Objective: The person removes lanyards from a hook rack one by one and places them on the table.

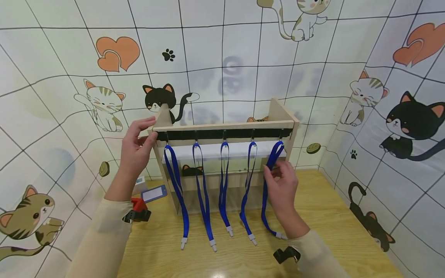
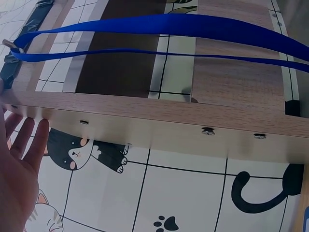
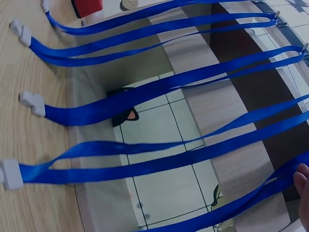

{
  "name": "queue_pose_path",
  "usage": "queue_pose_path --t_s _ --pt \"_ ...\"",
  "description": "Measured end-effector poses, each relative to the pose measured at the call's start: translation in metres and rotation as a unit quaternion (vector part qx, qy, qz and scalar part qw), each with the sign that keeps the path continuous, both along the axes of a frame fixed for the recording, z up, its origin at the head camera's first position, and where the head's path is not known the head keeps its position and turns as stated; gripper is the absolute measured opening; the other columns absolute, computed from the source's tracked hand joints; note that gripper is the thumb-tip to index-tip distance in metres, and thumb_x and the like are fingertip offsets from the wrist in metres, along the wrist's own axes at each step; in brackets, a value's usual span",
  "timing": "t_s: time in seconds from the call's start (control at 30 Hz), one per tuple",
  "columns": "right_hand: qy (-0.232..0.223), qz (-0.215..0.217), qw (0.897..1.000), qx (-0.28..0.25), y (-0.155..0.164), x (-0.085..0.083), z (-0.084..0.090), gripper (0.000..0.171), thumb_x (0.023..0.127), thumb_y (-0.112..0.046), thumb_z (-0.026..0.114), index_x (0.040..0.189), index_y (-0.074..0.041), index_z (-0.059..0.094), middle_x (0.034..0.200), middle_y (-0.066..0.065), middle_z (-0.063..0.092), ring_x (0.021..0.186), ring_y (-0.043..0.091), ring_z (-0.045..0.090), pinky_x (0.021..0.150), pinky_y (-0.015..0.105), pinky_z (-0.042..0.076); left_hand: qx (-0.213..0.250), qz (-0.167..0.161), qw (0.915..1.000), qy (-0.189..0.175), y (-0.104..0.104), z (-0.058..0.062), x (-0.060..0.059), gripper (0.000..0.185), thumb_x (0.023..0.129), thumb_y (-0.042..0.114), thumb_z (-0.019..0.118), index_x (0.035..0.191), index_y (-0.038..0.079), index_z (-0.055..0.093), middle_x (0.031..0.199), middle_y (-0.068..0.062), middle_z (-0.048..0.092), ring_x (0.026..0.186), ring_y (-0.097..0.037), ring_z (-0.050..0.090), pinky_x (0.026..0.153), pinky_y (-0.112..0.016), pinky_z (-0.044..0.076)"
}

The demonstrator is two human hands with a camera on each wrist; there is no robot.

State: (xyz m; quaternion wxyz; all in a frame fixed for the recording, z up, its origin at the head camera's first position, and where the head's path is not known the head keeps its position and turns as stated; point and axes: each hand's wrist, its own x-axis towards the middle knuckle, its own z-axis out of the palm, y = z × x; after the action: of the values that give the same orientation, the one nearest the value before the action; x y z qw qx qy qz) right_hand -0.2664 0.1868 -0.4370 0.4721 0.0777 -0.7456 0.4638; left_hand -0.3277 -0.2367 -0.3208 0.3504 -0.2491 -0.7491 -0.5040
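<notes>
A small wooden rack (image 1: 222, 126) stands upright, with a black strip (image 1: 208, 134) along its upper front. Several blue lanyards (image 1: 175, 173) with white end clips hang in a row from hooks on that strip. My left hand (image 1: 136, 146) touches the rack's upper left corner; its fingers lie fairly straight against the side panel (image 2: 145, 108) in the left wrist view. With thumb and fingertips, my right hand (image 1: 283, 185) pinches the rightmost lanyard (image 1: 275, 152) below its hook. Only the fingertips of that hand show at the right wrist view's edge, against the same lanyard (image 3: 231, 207).
The rack rests on a wood-grain table (image 1: 313, 204). Left of it lie a blue-framed badge holder (image 1: 154, 194), a small white box (image 1: 140, 185) and a red object (image 1: 139, 204), partly hidden by my left wrist. A cat-patterned cloth (image 1: 208, 38) covers the walls behind.
</notes>
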Motion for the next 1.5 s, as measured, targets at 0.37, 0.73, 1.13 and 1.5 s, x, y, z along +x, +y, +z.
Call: queue_pose_path --t_s 0.37,0.73,1.13,1.5 --pt "-0.078 0.026 0.994 -0.069 -0.003 0.002 0.011 0.019 0.103 -0.009 0.080 0.088 0.001 0.077 0.082 0.010 0.071 0.069 0.014 0.059 0.060 0.014 0.045 0.014 -0.021 0.9997 0.008 -0.001 -0.002 0.000 0.037 0.109 0.005 0.067 0.146 0.006 0.067 0.155 -0.009 0.063 0.144 -0.019 0.056 0.099 -0.020 0.055" --pt "-0.082 0.057 0.991 -0.086 0.019 0.016 0.031 0.012 0.104 -0.004 0.077 0.096 0.004 0.081 0.087 0.017 0.073 0.069 0.012 0.067 0.063 0.013 0.053 0.026 -0.039 0.9989 0.002 0.010 -0.005 -0.002 0.037 0.108 -0.003 0.064 0.145 -0.002 0.065 0.155 -0.016 0.061 0.144 -0.019 0.056 0.102 -0.019 0.055" --pt "-0.077 0.068 0.992 -0.069 0.047 0.040 0.079 0.011 0.103 -0.008 0.080 0.101 0.002 0.082 0.081 0.001 0.078 0.072 0.007 0.070 0.061 0.016 0.050 0.024 -0.034 0.9991 0.002 0.009 -0.006 -0.005 0.038 0.108 -0.003 0.064 0.146 -0.001 0.064 0.156 -0.016 0.061 0.144 -0.019 0.056 0.102 -0.019 0.054" --pt "-0.081 0.069 0.994 -0.020 0.083 0.049 0.116 0.013 0.104 -0.008 0.078 0.110 0.002 0.083 0.094 -0.009 0.081 0.084 0.008 0.070 0.076 0.017 0.051 0.036 -0.036 0.9987 0.008 0.001 -0.007 -0.004 0.039 0.108 0.001 0.067 0.146 0.004 0.067 0.155 -0.011 0.062 0.143 -0.019 0.056 0.100 -0.022 0.055"
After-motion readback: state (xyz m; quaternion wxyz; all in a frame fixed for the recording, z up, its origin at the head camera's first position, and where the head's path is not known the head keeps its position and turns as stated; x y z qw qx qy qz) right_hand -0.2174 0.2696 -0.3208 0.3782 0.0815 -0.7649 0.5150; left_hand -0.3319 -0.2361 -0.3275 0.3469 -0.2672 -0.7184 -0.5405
